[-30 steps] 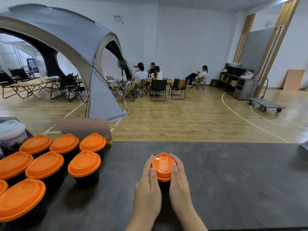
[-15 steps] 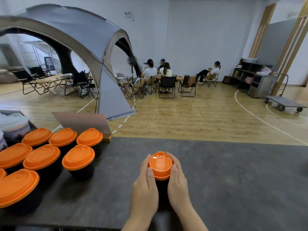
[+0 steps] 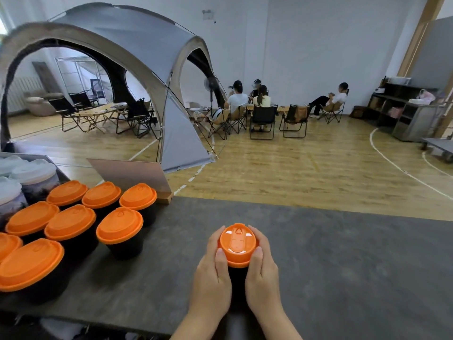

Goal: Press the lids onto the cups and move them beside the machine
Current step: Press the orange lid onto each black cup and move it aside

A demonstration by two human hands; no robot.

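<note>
A black cup [image 3: 237, 278] with an orange lid [image 3: 236, 244] stands on the dark grey counter [image 3: 343, 266], in front of me at the centre. My left hand [image 3: 213, 278] and my right hand [image 3: 263, 278] wrap it from both sides, with both thumbs on the lid's rim. Several more black cups with orange lids [image 3: 119, 228] stand grouped on the left of the counter. No machine can be made out.
Clear cups with white lids [image 3: 29, 174] stand at the far left behind the orange ones. A slanted sign board [image 3: 132, 177] stands on a wooden base at the counter's back edge. Beyond are a grey tent [image 3: 137, 69], folding chairs and seated people.
The view has swung to the left, so the grouped cups sit further into the frame. Both hands keep the same hold on the cup.
</note>
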